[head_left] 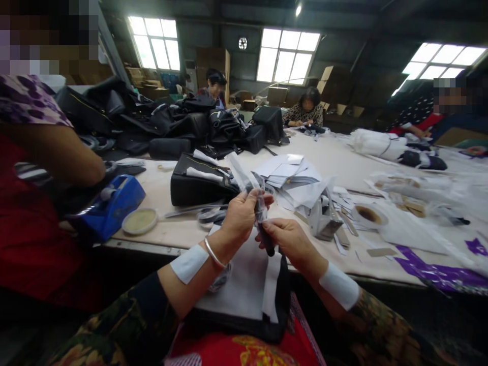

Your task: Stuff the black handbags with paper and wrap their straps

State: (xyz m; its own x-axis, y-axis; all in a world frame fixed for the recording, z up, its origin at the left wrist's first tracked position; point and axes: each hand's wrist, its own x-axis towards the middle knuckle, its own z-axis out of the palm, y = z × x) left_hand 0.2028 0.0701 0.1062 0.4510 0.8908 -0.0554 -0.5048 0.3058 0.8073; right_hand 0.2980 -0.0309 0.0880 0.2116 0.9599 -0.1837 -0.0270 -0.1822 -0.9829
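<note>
My left hand (241, 216) is closed around a dark strap-like piece (266, 239) wrapped in clear film. A pale, translucent strip (240, 173) sticks up beyond its fingers. Just below, my right hand (285, 236) pinches the same piece near its rounded dark end. Under both hands, on my lap against the table edge, rests a black bag (282, 290) with a white sheet (238, 290) and a narrow white strip (271, 287) on it. Another black bag (190, 190), with white strips along its zipper, lies on the table beyond my left hand.
At left stand a blue tape dispenser (118, 208) and a round shallow dish (140, 221); a co-worker's arm (57, 152) is close by. Black bags (183, 127) are heaped behind. White papers (292, 173), a tape roll (369, 215) and purple plastic (430, 269) lie rightward. Other people sit across the table.
</note>
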